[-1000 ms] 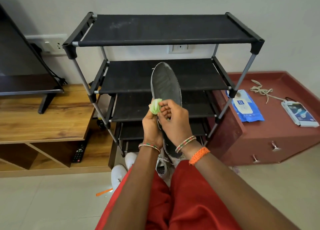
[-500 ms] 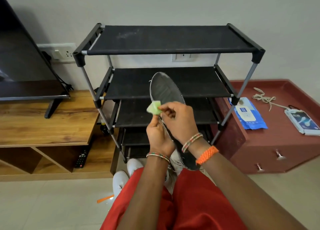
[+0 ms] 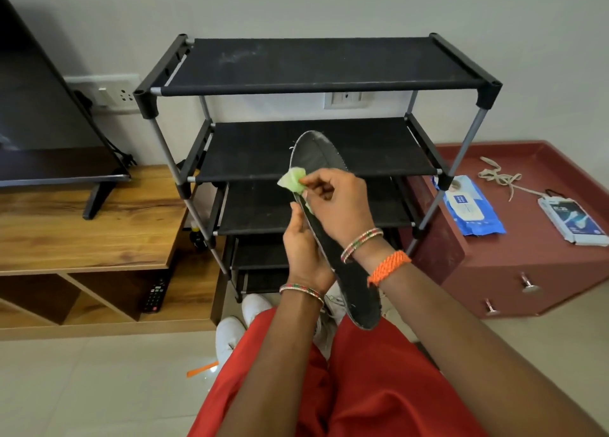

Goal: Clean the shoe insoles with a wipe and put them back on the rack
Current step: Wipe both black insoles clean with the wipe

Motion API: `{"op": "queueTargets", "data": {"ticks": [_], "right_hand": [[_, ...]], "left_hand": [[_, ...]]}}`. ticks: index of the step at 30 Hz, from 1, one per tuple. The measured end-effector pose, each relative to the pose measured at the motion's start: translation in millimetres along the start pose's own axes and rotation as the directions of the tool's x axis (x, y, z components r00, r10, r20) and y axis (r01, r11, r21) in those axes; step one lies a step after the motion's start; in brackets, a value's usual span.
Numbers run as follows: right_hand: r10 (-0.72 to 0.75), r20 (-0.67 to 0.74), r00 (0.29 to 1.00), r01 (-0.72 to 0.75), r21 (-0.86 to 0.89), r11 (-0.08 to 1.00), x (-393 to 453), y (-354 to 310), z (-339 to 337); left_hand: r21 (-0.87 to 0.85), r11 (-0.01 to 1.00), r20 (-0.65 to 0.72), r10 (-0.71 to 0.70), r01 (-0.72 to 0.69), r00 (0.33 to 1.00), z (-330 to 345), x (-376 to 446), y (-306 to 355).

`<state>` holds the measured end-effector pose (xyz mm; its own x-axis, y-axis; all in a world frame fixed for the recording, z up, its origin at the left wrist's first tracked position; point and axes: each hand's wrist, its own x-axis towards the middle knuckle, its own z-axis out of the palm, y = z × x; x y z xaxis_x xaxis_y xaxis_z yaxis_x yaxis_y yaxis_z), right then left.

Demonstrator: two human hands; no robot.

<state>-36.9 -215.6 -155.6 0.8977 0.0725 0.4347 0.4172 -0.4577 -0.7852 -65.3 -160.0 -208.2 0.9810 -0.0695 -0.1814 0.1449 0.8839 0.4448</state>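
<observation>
A long dark insole [image 3: 318, 155] stands tilted in front of the black shoe rack [image 3: 316, 66], toe end up and leaning left. My left hand [image 3: 304, 255] grips its left edge near the middle. My right hand [image 3: 336, 206] lies across the insole and pinches a crumpled light green wipe [image 3: 291, 180] against its left edge. The heel end of the insole reaches down to my red-clothed lap. All the rack shelves in view are bare.
White shoes [image 3: 230, 334] lie on the floor under my hands. A blue wipes pack [image 3: 471, 206], a shoelace [image 3: 499, 178] and a small box [image 3: 573, 220] sit on the maroon cabinet [image 3: 527, 255] at right. A wooden TV unit [image 3: 92, 225] with a remote [image 3: 155, 295] stands at left.
The insole has tilted further, its heel end swinging right. My right hand with the wipe has shifted to the insole's left edge. The camera has tipped, so the rack sits lower in view.
</observation>
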Motion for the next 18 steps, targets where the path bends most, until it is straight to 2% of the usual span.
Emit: {"op": "queueTargets", "data": {"ticks": [2,5,8,11,14,16,18], "right_hand": [[-0.003,0.018,1.000,0.003,-0.009,1.000,2,0,0],[0.007,0.143,0.990,0.001,-0.056,0.998,-19,5,-4],[0.020,0.222,0.975,-0.006,-0.062,0.998,-40,11,-9],[-0.033,0.109,0.994,0.046,-0.115,0.992,-27,11,-6],[-0.034,-0.025,0.999,0.031,-0.102,0.994,1,9,-4],[-0.013,-0.010,1.000,0.013,-0.084,0.996,5,9,-5],[-0.022,0.074,0.997,0.028,-0.088,0.996,-7,9,-9]], "left_hand": [[0.002,1.000,0.032,0.005,-0.005,0.999,-3,0,1],[-0.028,0.997,-0.001,0.066,-0.066,0.998,-6,8,15],[0.004,1.000,0.039,-0.002,0.002,0.999,-6,10,25],[0.025,1.000,0.025,0.006,-0.006,1.000,-5,5,12],[0.055,0.997,0.076,-0.054,0.050,0.996,-3,1,-4],[0.055,0.998,0.095,-0.044,0.039,0.995,-3,2,-7],[0.022,1.000,0.029,-0.009,0.009,1.000,-4,8,3]]}}
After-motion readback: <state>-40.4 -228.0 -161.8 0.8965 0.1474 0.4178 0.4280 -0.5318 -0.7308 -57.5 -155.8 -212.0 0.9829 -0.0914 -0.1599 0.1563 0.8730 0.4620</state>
